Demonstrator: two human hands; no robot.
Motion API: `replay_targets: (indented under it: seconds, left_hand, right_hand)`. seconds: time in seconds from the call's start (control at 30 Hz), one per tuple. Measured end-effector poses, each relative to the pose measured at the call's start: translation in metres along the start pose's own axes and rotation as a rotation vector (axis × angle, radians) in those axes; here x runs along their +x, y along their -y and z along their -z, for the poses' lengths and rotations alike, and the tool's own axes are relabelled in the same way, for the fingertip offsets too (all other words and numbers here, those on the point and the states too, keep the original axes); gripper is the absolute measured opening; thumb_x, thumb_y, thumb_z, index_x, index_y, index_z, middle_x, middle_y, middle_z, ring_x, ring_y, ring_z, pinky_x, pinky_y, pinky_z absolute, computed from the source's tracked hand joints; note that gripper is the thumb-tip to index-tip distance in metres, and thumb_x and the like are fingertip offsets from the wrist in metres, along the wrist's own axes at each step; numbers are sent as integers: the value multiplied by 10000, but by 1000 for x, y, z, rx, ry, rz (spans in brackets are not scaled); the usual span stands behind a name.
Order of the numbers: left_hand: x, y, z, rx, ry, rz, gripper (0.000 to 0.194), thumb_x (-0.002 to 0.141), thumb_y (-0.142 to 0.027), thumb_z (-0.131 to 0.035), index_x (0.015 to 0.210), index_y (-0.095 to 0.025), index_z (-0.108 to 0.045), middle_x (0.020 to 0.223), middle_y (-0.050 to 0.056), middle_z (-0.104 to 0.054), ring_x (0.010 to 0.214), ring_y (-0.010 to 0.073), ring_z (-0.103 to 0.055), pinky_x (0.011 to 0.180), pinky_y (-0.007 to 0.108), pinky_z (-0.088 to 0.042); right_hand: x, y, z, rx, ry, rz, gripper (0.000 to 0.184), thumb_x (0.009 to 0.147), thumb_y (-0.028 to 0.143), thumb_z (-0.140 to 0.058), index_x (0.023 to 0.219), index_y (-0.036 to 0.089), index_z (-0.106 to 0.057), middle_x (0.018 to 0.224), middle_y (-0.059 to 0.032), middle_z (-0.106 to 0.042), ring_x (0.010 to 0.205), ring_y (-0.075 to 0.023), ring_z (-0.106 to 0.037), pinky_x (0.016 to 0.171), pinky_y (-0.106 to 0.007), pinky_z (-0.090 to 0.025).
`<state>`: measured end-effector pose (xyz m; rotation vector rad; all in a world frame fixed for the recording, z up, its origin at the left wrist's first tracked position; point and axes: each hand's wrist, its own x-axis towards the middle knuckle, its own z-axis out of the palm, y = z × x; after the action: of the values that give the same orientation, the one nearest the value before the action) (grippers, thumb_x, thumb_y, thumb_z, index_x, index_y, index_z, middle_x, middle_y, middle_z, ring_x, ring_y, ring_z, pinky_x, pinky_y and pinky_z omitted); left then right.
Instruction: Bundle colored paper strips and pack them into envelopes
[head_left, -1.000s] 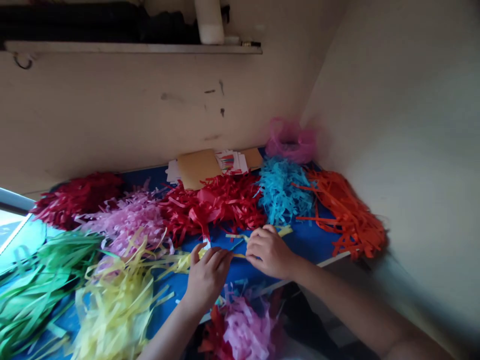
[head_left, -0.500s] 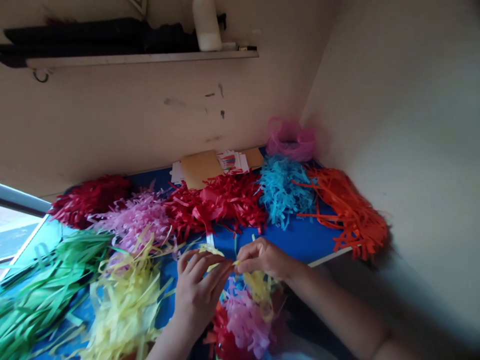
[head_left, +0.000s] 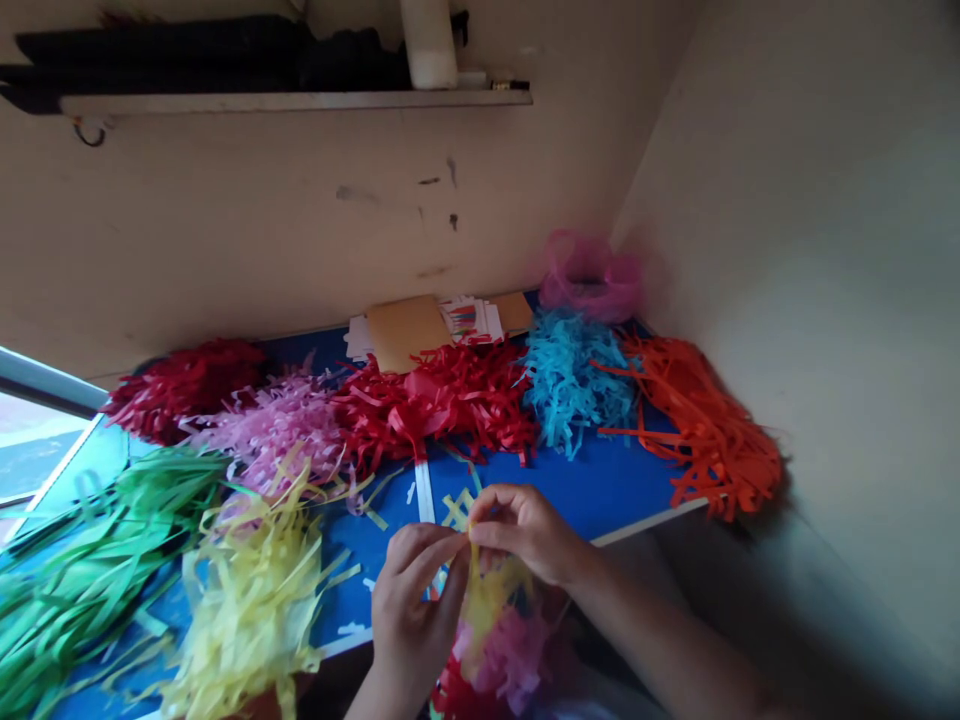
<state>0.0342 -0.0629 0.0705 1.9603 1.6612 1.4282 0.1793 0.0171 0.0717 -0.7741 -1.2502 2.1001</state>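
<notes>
Near the table's front edge, my left hand [head_left: 418, 588] and my right hand [head_left: 529, 530] meet with thumbs and fingers pinched together. Between their fingertips they grip a yellow tissue paper strip [head_left: 474, 572]. Below it hang a pink tissue paper bunch [head_left: 511, 652] and red tissue strips [head_left: 463, 692], partly hidden by my left hand. To the left of my hands lies a pile of yellow paper strips [head_left: 251, 600]. Several cut yellow scraps [head_left: 455, 508] lie on the blue table [head_left: 502, 487] just beyond my fingers.
Piles of green [head_left: 112, 560], pink [head_left: 281, 425], dark red [head_left: 187, 385], red [head_left: 442, 405], light blue [head_left: 574, 380] and orange strips [head_left: 712, 425] spread across the table. Behind them are brown card [head_left: 409, 330] and a pink plastic bag [head_left: 589, 280]. A shelf [head_left: 300, 102] crosses the wall.
My left hand has turned, its fingers now bent in a pinch beside the right fingertips. The yellow strip now hangs downward from the fingertips. The view has shifted slightly.
</notes>
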Motion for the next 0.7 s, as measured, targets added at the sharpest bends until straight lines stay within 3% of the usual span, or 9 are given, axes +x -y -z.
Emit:
replay_targets:
  seconds: [0.1, 0.17, 0.23, 0.3, 0.37, 0.43, 0.57, 0.67, 0.7]
  left_hand:
    - [-7, 4, 5, -51, 15, 61, 121, 854, -180, -638, 921, -232, -725, 816, 38, -691, 737, 167, -662, 655, 271, -540]
    - [-12, 11, 12, -83, -53, 173, 71, 827, -203, -676, 851, -234, -735, 828, 32, -701, 748, 163, -665, 663, 256, -537]
    - [-14, 18, 23, -188, -214, 391, 55, 800, -276, -712, 816, -228, -732, 849, 32, -714, 780, 168, -669, 678, 251, -536]
    - [-9, 23, 33, -429, -378, 670, 205, 735, -396, -763, 817, -214, -714, 805, 27, -711, 747, 175, -667, 650, 257, -539]
    - [2, 24, 38, -712, -450, 905, 356, 612, -460, -833, 797, -196, -681, 712, 5, -680, 635, 157, -636, 576, 250, -528]
    - [14, 21, 36, -886, -458, 1024, 427, 501, -432, -893, 728, -181, -632, 629, -31, -619, 532, 110, -570, 508, 217, -497]
    - [24, 19, 28, -882, -529, 912, 429, 530, -390, -900, 737, -196, -578, 556, -85, -510, 453, 49, -433, 425, 144, -411]
    - [17, 32, 34, -732, -513, 824, 386, 610, -417, -858, 803, -218, -589, 561, -74, -525, 483, 72, -452, 421, 139, -406]
    - [14, 39, 37, -681, -491, 813, 365, 632, -419, -845, 801, -217, -592, 558, -70, -525, 484, 77, -455, 419, 142, -404]
  right_hand:
    - [3, -1, 1, -159, -3, 121, 311, 749, 470, -765, 745, 177, -662, 669, 13, -666, 550, -121, -635, 544, -232, -478]
    - [13, -5, 10, -485, -67, 185, 260, 832, 446, -692, 789, 189, -692, 752, -2, -696, 619, -130, -665, 598, -238, -507]
    - [28, -12, 22, -875, -208, 186, 188, 883, 368, -652, 831, 196, -708, 809, -20, -722, 710, -147, -685, 664, -244, -511]
    - [45, -21, 31, -1116, -350, 141, 117, 846, 304, -702, 839, 187, -705, 860, -64, -734, 797, -191, -690, 711, -275, -503]
    - [58, -30, 33, -1188, -400, 100, 92, 797, 239, -741, 827, 165, -695, 925, -125, -727, 843, -241, -686, 720, -317, -495]
    - [63, -34, 31, -1239, -392, 73, 19, 809, 171, -697, 799, 157, -688, 928, -145, -724, 826, -250, -686, 701, -324, -487]
    - [27, -17, 49, -1258, -320, 71, 127, 837, 128, -623, 754, 187, -699, 842, -51, -737, 771, -177, -683, 687, -254, -475]
    - [-42, 9, 92, -1235, -196, 20, 83, 787, 157, -689, 745, 220, -722, 777, 32, -733, 721, -116, -674, 661, -180, -465]
    - [-69, 17, 108, -1232, -64, -75, 78, 769, 168, -705, 718, 220, -732, 744, 34, -729, 710, -121, -673, 648, -180, -462]
